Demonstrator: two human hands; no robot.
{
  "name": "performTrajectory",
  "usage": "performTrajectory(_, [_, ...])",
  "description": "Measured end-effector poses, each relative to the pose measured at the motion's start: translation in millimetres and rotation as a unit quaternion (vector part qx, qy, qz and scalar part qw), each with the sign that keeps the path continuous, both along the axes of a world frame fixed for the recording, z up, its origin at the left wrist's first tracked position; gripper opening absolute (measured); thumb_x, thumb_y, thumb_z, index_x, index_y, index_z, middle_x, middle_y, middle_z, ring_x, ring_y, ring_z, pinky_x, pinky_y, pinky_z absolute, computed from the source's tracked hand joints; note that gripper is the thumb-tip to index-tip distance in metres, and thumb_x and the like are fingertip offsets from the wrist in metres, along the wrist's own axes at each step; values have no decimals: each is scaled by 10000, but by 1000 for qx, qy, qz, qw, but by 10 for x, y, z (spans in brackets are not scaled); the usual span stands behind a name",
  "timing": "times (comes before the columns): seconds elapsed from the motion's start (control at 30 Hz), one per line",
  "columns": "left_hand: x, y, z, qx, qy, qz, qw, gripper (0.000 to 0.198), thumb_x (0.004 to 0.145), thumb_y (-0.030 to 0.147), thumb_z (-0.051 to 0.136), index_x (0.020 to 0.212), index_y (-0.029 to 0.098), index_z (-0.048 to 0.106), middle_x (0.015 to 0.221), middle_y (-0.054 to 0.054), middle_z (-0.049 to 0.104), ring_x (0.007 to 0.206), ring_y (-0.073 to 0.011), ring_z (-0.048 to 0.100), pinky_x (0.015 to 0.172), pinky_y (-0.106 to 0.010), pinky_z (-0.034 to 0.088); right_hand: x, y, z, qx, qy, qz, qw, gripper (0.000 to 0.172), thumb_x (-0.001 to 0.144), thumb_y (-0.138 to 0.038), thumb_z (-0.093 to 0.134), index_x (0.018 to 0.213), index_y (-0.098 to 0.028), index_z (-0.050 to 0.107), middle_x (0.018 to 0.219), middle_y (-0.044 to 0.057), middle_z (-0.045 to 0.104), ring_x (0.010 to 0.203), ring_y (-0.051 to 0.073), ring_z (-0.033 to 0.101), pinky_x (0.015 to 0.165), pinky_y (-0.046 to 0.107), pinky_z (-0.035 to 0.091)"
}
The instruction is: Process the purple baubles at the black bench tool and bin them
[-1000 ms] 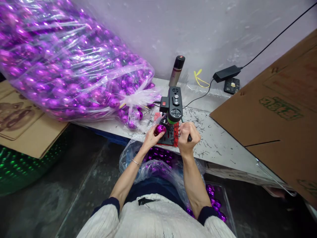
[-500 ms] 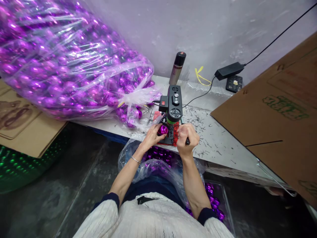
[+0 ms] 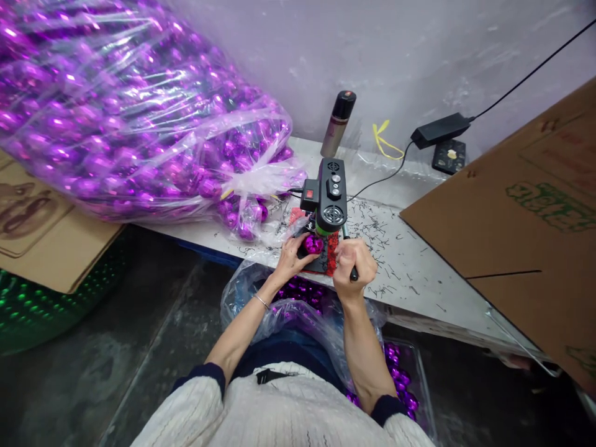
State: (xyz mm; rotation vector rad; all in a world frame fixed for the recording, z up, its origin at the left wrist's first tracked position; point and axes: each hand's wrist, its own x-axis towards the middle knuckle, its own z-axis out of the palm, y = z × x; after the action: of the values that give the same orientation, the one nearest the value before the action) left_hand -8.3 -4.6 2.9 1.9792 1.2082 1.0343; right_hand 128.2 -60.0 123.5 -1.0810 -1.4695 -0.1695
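Between the thumb and fingers of my left hand [image 3: 291,257] sits a shiny purple bauble [image 3: 313,243], held under the head of a small black bench press machine [image 3: 331,195]. My right hand [image 3: 354,267] is wrapped round the black-ended lever handle [image 3: 354,274] on the machine's right side. The machine stands on a red and black base mat [image 3: 332,251] near the table's front edge. Its head hides what touches the top of the bauble.
A huge clear bag of purple baubles [image 3: 139,124] lies at the left. Behind the machine stands a spray can [image 3: 338,124]. A power adapter [image 3: 440,130] rests at the back and a cardboard box [image 3: 521,230] at the right. An open plastic bag [image 3: 261,310] hangs before me.
The bauble and my left hand have shifted slightly to the right, more under the machine's head. My right hand on the lever has dropped a little. The view has shifted slightly.
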Motion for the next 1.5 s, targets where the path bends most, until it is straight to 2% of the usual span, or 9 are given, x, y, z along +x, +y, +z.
performTrajectory(0.17, [9, 10, -65, 23, -5, -3, 1000, 665, 873, 539, 712, 1412, 184, 550, 1289, -149, 688, 1176, -285, 635, 1104, -492, 422, -29, -17, -154, 23, 12, 6, 1000, 239, 948, -136, 464, 730, -224, 508, 673, -8, 576, 638, 129, 567, 604, 285, 440])
performTrajectory(0.4, [7, 13, -78, 37, -22, -13, 999, 680, 871, 572, 698, 1406, 178, 553, 1307, -163, 680, 1200, -293, 635, 1091, -495, 439, -46, 1, -432, 44, 11, 6, 999, 268, 979, -201, 421, 719, -225, 480, 695, -1, 577, 608, 120, 533, 604, 287, 436])
performTrajectory(0.8, [8, 17, -73, 19, -19, -12, 1000, 671, 852, 558, 729, 1396, 199, 568, 1286, -155, 694, 1191, -302, 643, 1106, -521, 429, -58, 36, -565, 71, 29, -10, 997, 314, 1008, -295, 394, 712, -243, 484, 659, -8, 570, 579, 146, 542, 711, 358, 488])
performTrajectory(1.17, [6, 33, -68, 28, -24, -12, 999, 647, 866, 550, 714, 1388, 197, 571, 1252, -152, 700, 1172, -298, 645, 1075, -514, 457, -42, 72, -622, 81, 36, 16, 996, 318, 1023, -294, 371, 722, -238, 456, 676, -12, 540, 595, 133, 540, 634, 316, 455])
performTrajectory(1.33, [7, 38, -79, 25, -19, -9, 999, 632, 858, 532, 732, 1373, 199, 581, 1256, -148, 700, 1167, -298, 650, 1068, -512, 461, -15, 62, -700, 74, -32, 18, 997, 309, 1021, -277, 367, 726, -237, 450, 686, -16, 558, 605, 128, 553, 648, 314, 470])
performTrajectory(1.4, [10, 51, -84, 27, -19, -10, 999, 636, 854, 528, 737, 1377, 201, 578, 1253, -147, 701, 1168, -299, 651, 1071, -514, 461, -19, 57, -648, 71, -22, 7, 997, 329, 1019, -278, 362, 702, -237, 438, 670, -16, 554, 584, 125, 540, 627, 311, 459])
performTrajectory(1.5, [13, 75, -85, 27, -22, -10, 999, 638, 859, 524, 735, 1385, 203, 570, 1242, -147, 705, 1168, -299, 653, 1069, -511, 467, -40, 55, -397, 50, 31, -8, 998, 339, 1001, -240, 395, 666, -232, 446, 646, -11, 546, 572, 124, 530, 583, 299, 425])
